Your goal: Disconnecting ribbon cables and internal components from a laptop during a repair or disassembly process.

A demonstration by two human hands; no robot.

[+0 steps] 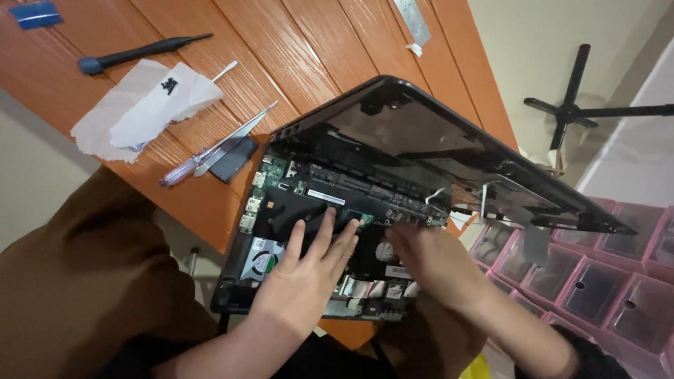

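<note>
Head view: opened black laptop [393, 210] at orange wooden desk's [295, 49] near edge.
Left hand [305, 277] spread flat on internals, right hand [428, 263] fingering thin cables; lifted cover could tear them if jerked.

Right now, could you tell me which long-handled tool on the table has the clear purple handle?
The screwdriver beside the tweezers; the black tool has a blue tip.

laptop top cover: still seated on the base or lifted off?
Lifted. The top cover tilts up, hinged along its far edge, exposing the circuit board and fan. Left hand and right hand rest on the internals.
</note>
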